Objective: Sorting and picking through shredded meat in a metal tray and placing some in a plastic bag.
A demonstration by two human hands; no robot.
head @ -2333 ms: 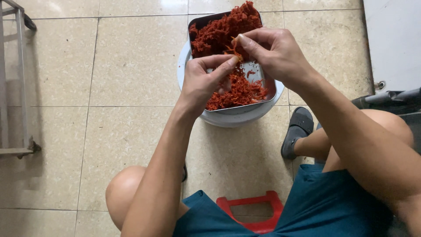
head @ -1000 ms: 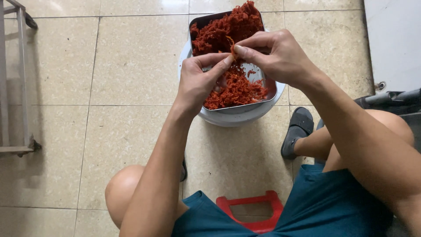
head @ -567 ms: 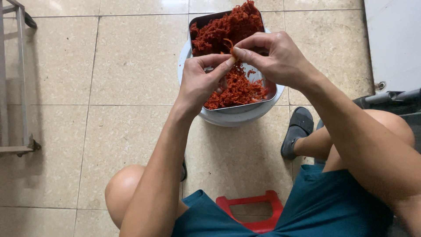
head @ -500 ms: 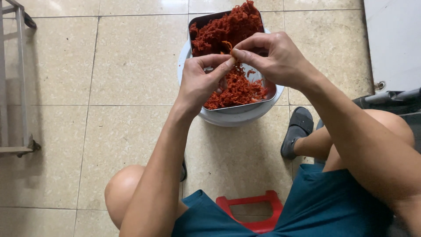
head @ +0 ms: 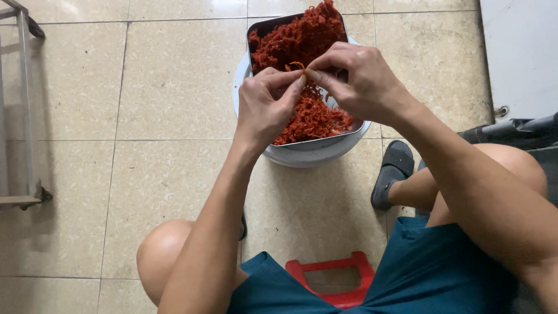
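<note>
From the head camera, looking straight down, the left hand (head: 264, 104) and the right hand (head: 354, 78) meet fingertip to fingertip above a rectangular metal tray (head: 258, 29) heaped with red shredded food (head: 302, 40). Between them they pinch a small orange-red strand (head: 297, 67), the left thumb and forefinger pressed together on one side of it, the right thumb and forefinger pressed on the other. The strand sits just above the heap, near the middle of the tray. The tray rests on a round white basin (head: 308, 158), which stands on the beige tiled floor (head: 174, 116).

The person sits low on a red plastic stool (head: 331, 270), in teal shorts (head: 430, 273), with bare knees out to both sides. A grey slipper (head: 392, 174) covers the right foot beside the basin. A metal frame (head: 23, 104) stands at the left edge, well apart from the hands
</note>
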